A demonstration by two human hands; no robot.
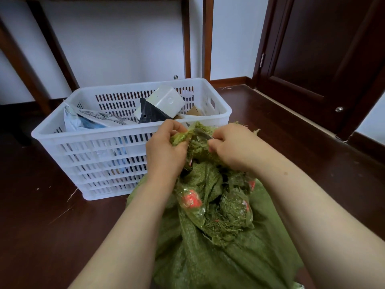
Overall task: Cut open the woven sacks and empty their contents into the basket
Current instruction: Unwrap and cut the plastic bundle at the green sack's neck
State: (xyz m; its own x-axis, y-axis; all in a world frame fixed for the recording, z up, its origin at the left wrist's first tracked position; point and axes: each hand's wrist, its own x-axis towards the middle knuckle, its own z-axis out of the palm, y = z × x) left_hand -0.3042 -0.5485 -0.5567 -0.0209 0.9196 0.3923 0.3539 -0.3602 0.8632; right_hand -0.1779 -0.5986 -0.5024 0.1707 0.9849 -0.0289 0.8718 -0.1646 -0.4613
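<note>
Left hand (164, 144): fingers curled tight round the bunched neck of the green woven sack (208, 257), pulling a wad of it up. Right hand (231, 147), at 3 o'clock of the left and just beside it: fingers closed round a small grey blade (202, 134). The blade's tip points toward 9 o'clock and lies against the gathered weave between my two fists.

Sack sits on the dark wooden floor (41, 205) at 6 o'clock of my hands, between my forearms. Its top is frayed and wrapped in clear tape with red print (190, 200).

White slotted basket (100, 155) stands at 10 o'clock of my hands, touching the sack's near edge. Inside it: a white box (164, 101), tilted; a black bag (150, 114); a printed white mailer (104, 118); a bit of cardboard (194, 111).

Dark door (325, 49) at 2 o'clock. Wooden legs (207, 38) against the wall at 12.
</note>
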